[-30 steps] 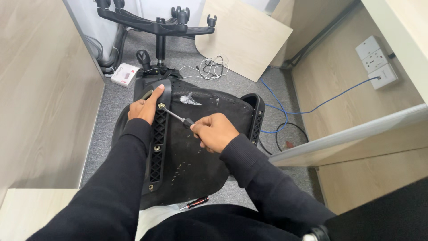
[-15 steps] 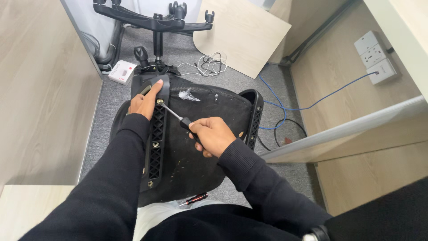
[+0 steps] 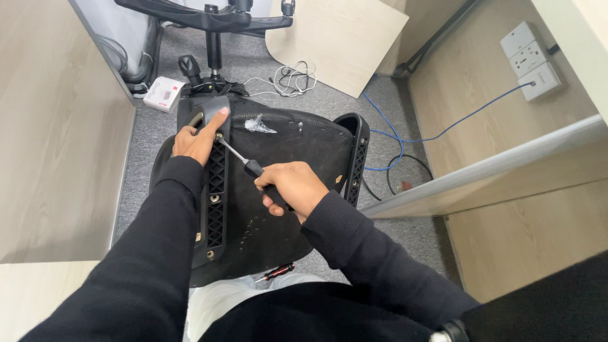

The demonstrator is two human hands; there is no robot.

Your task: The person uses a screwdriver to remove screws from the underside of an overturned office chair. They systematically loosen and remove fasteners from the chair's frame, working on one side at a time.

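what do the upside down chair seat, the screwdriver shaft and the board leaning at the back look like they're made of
Seat underside: matte black moulded plastic, judging by its ribbed lattice rails. Screwdriver in the right hand: shiny thin shaft, likely steel; black handle, probably plastic. Board: pale wood-grain, likely laminate.

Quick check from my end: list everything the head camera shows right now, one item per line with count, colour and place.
chair seat: one, black, underside up, on the person's lap
arm bracket: one, black, ribbed, on the seat's left edge
screwdriver: one, metal shaft, black handle, tip at the bracket's top
second screwdriver: one, red and black, on the floor near the seat's edge
plastic bag: one, clear, on the seat
chair base: one, black, top of view
small box: one, white, on the carpet
white cable: one, coiled
blue cable: one, running to the wall sockets
wood panel: one, light
left hand: holding the bracket's top
right hand: gripping the screwdriver handle
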